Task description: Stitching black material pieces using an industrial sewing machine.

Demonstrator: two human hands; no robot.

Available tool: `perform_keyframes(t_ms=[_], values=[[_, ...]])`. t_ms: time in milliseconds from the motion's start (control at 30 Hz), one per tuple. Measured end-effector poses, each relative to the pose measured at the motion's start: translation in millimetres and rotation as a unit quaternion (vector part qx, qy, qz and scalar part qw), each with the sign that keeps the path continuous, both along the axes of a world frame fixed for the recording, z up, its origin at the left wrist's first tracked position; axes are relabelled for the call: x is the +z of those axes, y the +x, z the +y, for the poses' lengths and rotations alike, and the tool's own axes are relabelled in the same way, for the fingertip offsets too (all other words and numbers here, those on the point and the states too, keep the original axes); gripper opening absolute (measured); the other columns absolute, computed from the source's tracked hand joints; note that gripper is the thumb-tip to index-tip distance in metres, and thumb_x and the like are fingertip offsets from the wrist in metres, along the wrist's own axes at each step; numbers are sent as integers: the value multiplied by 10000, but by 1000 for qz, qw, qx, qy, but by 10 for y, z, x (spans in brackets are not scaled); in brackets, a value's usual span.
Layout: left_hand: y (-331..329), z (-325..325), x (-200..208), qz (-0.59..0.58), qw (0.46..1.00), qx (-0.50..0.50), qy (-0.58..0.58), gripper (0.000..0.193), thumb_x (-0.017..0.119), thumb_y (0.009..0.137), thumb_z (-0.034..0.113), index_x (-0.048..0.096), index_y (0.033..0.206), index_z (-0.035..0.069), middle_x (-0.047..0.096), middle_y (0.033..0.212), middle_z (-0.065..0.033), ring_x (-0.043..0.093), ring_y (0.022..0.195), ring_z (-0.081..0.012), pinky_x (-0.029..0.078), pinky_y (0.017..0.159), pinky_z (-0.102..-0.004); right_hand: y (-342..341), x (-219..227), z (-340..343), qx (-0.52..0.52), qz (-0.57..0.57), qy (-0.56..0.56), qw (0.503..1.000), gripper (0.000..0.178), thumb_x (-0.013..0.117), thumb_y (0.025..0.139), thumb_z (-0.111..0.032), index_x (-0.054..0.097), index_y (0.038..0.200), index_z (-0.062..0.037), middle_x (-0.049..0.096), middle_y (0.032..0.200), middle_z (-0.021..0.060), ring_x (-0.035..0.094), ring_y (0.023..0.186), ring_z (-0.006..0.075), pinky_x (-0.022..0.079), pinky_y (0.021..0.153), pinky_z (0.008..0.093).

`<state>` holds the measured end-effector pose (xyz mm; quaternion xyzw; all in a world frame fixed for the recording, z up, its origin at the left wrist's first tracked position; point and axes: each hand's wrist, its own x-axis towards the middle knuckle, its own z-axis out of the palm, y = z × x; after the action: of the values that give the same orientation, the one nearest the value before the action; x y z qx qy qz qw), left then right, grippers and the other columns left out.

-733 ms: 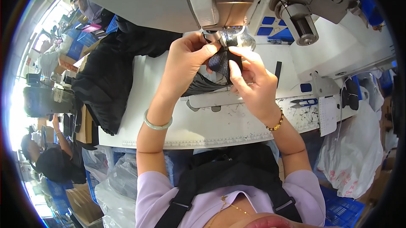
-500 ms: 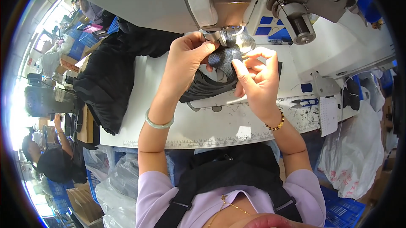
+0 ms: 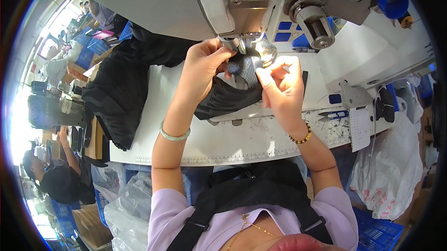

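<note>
Beneath the sewing machine's head [image 3: 247, 11] lies a black shoe upper [image 3: 228, 101], ribbed outside, with a dark grey textured collar. My left hand [image 3: 201, 67] pinches the collar's left side between thumb and fingers, right beside the presser foot [image 3: 240, 45]. On the collar's other side, my right hand [image 3: 282, 86] grips the edge with thumb and forefinger, its other fingers curled. Between both hands the collar bends round in a curve. The stitching point is mostly hidden by the foot and my left fingers.
A heap of black uppers [image 3: 114, 95] covers the table's left side. Blue-handled thread snips [image 3: 334, 114] and a paper slip [image 3: 360, 129] lie at the right. A ruler strip [image 3: 205, 160] runs along the front edge. Plastic bags [image 3: 391, 172] hang at right; another person [image 3: 60, 176] works at far left.
The collar has turned slightly under the foot, and the upper's body has swung a little toward the right. Both hands keep their pinch. The whole view has shifted slightly.
</note>
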<state>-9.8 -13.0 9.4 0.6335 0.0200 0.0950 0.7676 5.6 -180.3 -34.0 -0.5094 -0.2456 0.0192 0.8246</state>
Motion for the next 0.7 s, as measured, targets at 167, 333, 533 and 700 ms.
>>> perform_keyframes(t_ms=[167,333,533,700], values=[[-61,-35,36,27,1000,-6,12,104,600,817,49,626,826,-51,576,701,-35,502,538,-67,443,442,-217,-20,-33,-44,31,-9,-17,999,262,554,846,36,336,956,-59,449,769,-8,457,680,12,391,615,149],[-60,-39,43,21,1000,-9,10,104,597,819,46,625,822,-54,578,708,-41,500,532,-70,451,449,-219,-1,-36,-54,32,-11,-12,999,261,557,846,34,338,952,-59,460,777,-2,457,668,11,390,597,150],[8,22,35,-4,1000,2,13,91,572,828,22,616,787,-46,573,705,-43,492,519,-71,453,459,-214,8,23,-35,1,-2,-29,1000,261,597,850,-9,349,919,-55,503,749,-3,441,608,-7,358,540,143],[85,67,-2,13,1000,8,-17,86,556,841,33,584,795,-33,570,711,-47,508,514,-83,448,461,-220,74,-61,-40,-29,-27,-47,998,224,590,860,-22,381,933,-60,580,763,62,408,460,7,294,370,155]])
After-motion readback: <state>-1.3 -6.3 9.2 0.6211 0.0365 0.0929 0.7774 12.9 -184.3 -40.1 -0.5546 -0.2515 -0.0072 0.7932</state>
